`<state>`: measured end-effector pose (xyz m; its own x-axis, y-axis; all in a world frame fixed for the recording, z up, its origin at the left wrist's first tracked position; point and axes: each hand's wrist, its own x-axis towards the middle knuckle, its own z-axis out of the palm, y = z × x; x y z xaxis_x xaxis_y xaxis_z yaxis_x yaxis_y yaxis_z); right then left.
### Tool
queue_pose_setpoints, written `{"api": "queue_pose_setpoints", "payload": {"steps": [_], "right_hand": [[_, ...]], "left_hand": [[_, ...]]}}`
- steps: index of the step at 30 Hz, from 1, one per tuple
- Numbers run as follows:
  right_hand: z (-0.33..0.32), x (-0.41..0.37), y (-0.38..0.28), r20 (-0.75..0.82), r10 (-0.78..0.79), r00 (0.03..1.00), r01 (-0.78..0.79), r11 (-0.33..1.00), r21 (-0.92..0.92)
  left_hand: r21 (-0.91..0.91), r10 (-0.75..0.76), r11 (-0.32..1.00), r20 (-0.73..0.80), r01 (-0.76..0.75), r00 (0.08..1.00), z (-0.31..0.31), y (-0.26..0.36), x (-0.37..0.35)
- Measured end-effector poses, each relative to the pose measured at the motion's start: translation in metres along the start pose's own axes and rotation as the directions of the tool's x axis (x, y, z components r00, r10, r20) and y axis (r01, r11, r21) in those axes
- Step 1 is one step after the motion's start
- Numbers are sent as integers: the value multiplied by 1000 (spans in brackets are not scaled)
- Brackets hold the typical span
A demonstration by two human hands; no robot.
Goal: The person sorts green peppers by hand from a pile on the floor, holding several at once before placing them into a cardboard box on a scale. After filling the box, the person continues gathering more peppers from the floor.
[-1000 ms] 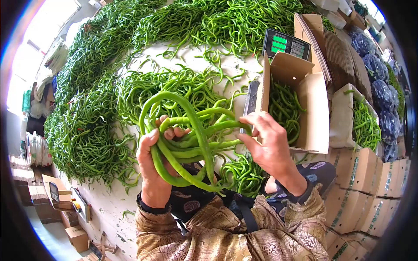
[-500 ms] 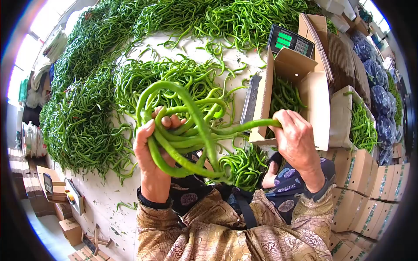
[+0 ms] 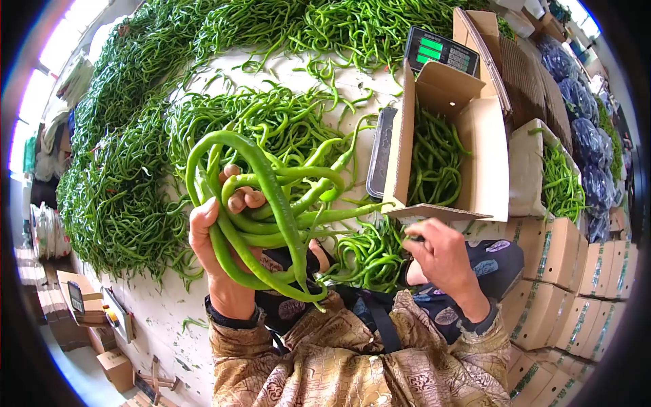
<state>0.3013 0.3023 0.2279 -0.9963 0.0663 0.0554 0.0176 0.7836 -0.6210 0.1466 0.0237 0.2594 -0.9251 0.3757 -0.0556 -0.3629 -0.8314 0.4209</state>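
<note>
A loose bundle of long, curling green chili peppers (image 3: 274,197) is gripped in my left hand (image 3: 227,251), whose fingers wrap round it. Some of the peppers loop above the hand, and others stretch to the right toward the box. My right hand (image 3: 444,258) is closed in a pinch just below the near edge of the open cardboard box (image 3: 489,159), apart from the bundle. Whatever is between its fingertips is too small to make out. Green chili peppers (image 3: 434,163) lie inside the box. Below the bundle, a small heap of peppers (image 3: 369,254) lies between my legs.
Large pepper heaps (image 3: 122,190) spread over the floor at left and back. A scale display (image 3: 441,51) with green screens stands behind the box. To the right are flattened cardboard (image 3: 532,81), a white crate (image 3: 527,169) of peppers and stacked closed boxes (image 3: 549,251).
My right hand has let go of the pepper end it was holding and moved lower. My left hand has shifted slightly left and down with the bundle. The whole view has shifted a little.
</note>
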Motion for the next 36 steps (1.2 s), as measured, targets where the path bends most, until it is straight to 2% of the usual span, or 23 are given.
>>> {"api": "queue_pose_setpoints", "payload": {"steps": [2,4,5,8,10,12,13,16,18,20,22,24,25,26,30,32,36], "right_hand": [[-15,25,-36,-62,100,993,-89,984,154],[-2,48,-46,-229,-42,973,97,967,235],[5,60,-48,-260,-96,961,164,953,254],[11,74,-43,-92,-7,996,40,932,361],[-12,67,-47,90,135,987,-162,836,524],[-35,61,-42,85,164,983,-183,806,562],[-42,60,-33,35,98,995,-102,857,505],[-56,54,-32,-3,40,999,-35,894,447],[-63,56,-42,73,165,984,-180,861,476],[-67,62,-42,142,256,956,-292,790,540],[-66,66,-21,199,342,918,-367,547,753],[-68,69,-5,235,418,877,-388,330,861],[-69,68,0,248,412,877,-384,289,877],[-70,67,5,261,403,877,-379,246,892],[-77,64,18,267,345,900,-339,170,925],[-83,61,23,247,338,908,-317,168,933],[-92,54,33,197,371,908,-291,219,931]], "left_hand": [[19,-27,999,-1,27,1000,2,-8,0],[48,-51,998,-7,51,999,8,-17,-1],[92,-40,995,-5,40,999,11,-24,-2],[126,-60,990,-49,65,997,19,-32,-6],[122,-45,991,-76,54,996,17,-32,-7],[173,-70,981,-105,88,992,14,-33,-8],[223,-103,966,-119,128,987,15,-34,-10],[337,-259,889,-188,310,947,27,-44,-14],[392,-317,840,-210,376,925,28,-56,-15],[330,-395,837,-188,436,899,16,-67,-16],[317,-370,839,-264,442,891,20,-74,-22],[202,-391,876,-234,438,890,11,-70,-26],[159,-354,909,-191,385,916,8,-72,-27],[160,-342,909,-238,384,909,11,-69,-29],[101,-295,940,-239,326,925,2,-68,-33],[146,-254,945,-246,294,935,-3,-67,-32],[115,-187,968,-272,224,944,1,-68,-33]]}}
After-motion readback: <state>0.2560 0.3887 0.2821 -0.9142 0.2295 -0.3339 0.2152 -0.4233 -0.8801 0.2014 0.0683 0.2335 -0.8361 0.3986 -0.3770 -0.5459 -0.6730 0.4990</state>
